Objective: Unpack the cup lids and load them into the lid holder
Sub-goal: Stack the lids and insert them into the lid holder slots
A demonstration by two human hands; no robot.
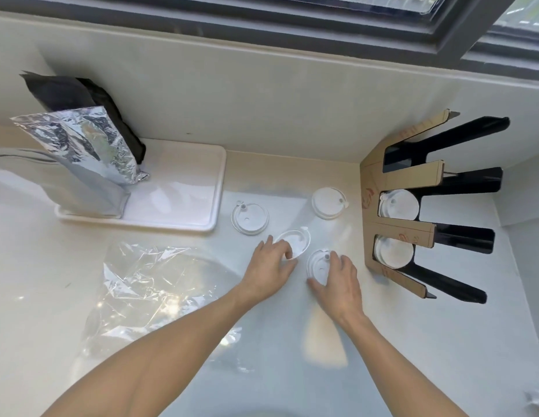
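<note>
**Red marks on the holder, nothing legible**

The only printing I can find is on the cardboard face of the lid holder point(391, 230) at the right of the worktop. Faint red marks sit on its left edge beside the slot holding lids, with more red marks on the bar between the two loaded slots and near the nearest corner. They are too small and blurred for me to read as letters or numbers. The silver foil bag point(81, 152) at far left shows no legible label.
</note>
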